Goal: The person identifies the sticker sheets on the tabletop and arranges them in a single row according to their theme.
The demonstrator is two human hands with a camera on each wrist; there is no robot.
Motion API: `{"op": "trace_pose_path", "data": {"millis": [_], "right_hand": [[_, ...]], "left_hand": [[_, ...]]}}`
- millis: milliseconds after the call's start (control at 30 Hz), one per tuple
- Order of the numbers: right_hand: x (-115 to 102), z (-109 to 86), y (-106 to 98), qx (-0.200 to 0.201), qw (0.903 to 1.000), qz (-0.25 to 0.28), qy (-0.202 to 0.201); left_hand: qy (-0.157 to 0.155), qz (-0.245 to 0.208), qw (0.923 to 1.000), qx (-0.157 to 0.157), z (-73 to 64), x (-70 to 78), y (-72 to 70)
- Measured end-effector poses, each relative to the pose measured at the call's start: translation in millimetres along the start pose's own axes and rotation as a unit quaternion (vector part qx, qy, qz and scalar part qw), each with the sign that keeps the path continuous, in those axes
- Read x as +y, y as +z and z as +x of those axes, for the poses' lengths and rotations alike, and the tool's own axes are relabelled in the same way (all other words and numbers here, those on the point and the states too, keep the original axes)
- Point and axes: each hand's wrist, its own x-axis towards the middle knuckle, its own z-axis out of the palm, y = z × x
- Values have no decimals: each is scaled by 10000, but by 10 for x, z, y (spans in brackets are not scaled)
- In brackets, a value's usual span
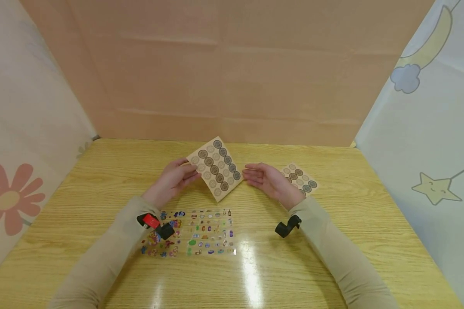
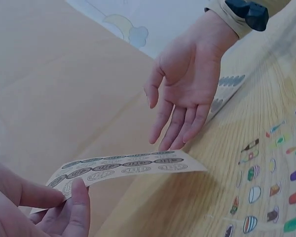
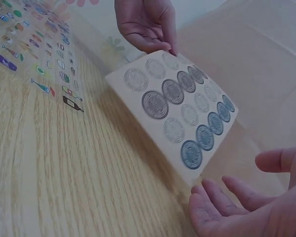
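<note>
A tan sheet of round stickers (image 1: 215,168), with rows of dark and pale circles, is held up tilted over the table. My left hand (image 1: 176,177) pinches its left edge between thumb and fingers, as the left wrist view also shows. My right hand (image 1: 266,178) has its fingers extended, palm turned toward the sheet, fingertips right at its right corner. In the right wrist view the right fingers (image 3: 207,197) lie just below the sheet's lower corner (image 3: 187,173), with the thumb held apart.
A second sheet of round stickers (image 1: 303,178) lies on the table (image 1: 355,206), partly behind the right wrist. Clear sheets of small colourful stickers (image 1: 201,234) lie near the left forearm. A pinkish-brown backdrop (image 1: 224,77) rises at the back, with patterned white panels (image 1: 441,141) at the sides.
</note>
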Motion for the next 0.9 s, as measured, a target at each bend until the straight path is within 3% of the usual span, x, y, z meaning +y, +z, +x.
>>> {"op": "trace_pose_path", "data": {"millis": [267, 600, 900], "right_hand": [[-86, -85, 80, -133, 9991, -326, -250], [-140, -383, 136, -257, 9948, -856, -493], [-95, -557, 100, -235, 9930, -1111, -339]], "left_hand": [[27, 305, 9994, -165, -101, 13, 97], [118, 467, 9978, -446, -220, -81, 230], [69, 618, 9972, -407, -251, -149, 341]]}}
